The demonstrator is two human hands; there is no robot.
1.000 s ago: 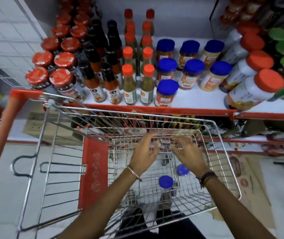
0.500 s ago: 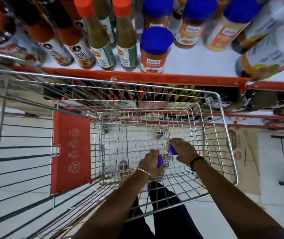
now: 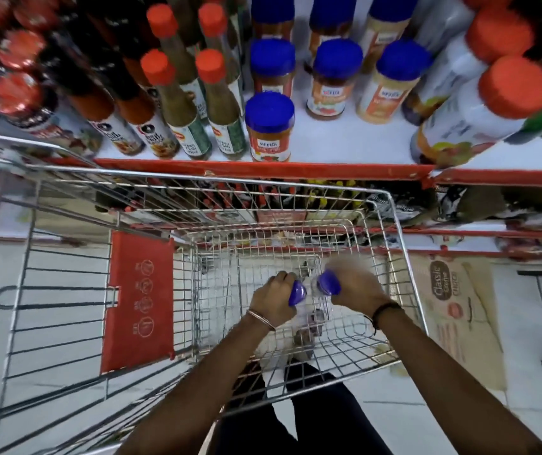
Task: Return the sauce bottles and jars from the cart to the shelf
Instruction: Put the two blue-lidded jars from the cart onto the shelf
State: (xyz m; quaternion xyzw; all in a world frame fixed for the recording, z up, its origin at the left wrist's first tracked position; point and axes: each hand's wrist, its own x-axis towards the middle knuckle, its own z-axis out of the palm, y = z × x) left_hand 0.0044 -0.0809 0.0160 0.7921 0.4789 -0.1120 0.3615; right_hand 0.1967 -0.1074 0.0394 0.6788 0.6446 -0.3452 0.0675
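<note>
Both my hands are down inside the wire cart (image 3: 404,257). My left hand (image 3: 271,298) is shut on a blue-lidded jar (image 3: 297,293); only its lid and a bit of its body show. My right hand (image 3: 356,287), blurred, is shut on a second blue-lidded jar (image 3: 328,284). The two jars are side by side, just above the cart floor. The white shelf (image 3: 345,142) with a red front edge lies beyond the cart's far rim and carries several matching blue-lidded jars (image 3: 270,126).
On the shelf stand green sauce bottles with orange caps (image 3: 181,103), dark bottles (image 3: 115,103) to the left, and large orange-lidded jars (image 3: 480,110) at the right. The cart's red child-seat flap (image 3: 138,300) is to my left. A cardboard box (image 3: 453,310) lies right of the cart.
My hands reached down into the cart and closed on the two blue-lidded jars; they now hold them slightly higher and further apart. The view has tilted down toward the cart.
</note>
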